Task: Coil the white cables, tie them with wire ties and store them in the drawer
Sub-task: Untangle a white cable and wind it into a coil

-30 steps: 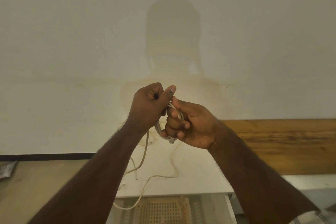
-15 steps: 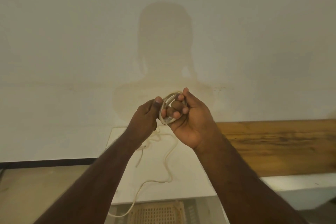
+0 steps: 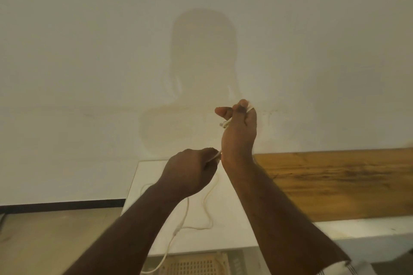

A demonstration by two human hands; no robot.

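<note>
The white cable [image 3: 209, 204] runs from the raised right hand [image 3: 239, 128], whose grip is clenched around several loops with a plug end poking out beside the thumb, down to the left hand [image 3: 190, 172], which pinches the strand. The loose remainder trails over the white desk [image 3: 234, 239] and hangs past its front edge above a beige perforated basket [image 3: 194, 267].

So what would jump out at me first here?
Two hands raised mid-frame: the right hand held high, gripping loops of white cable, the left hand lower, pinching the strand. Below them the loose cable trails over a white cabinet top. Behind, a person's shadow falls on the pale wall.
</note>
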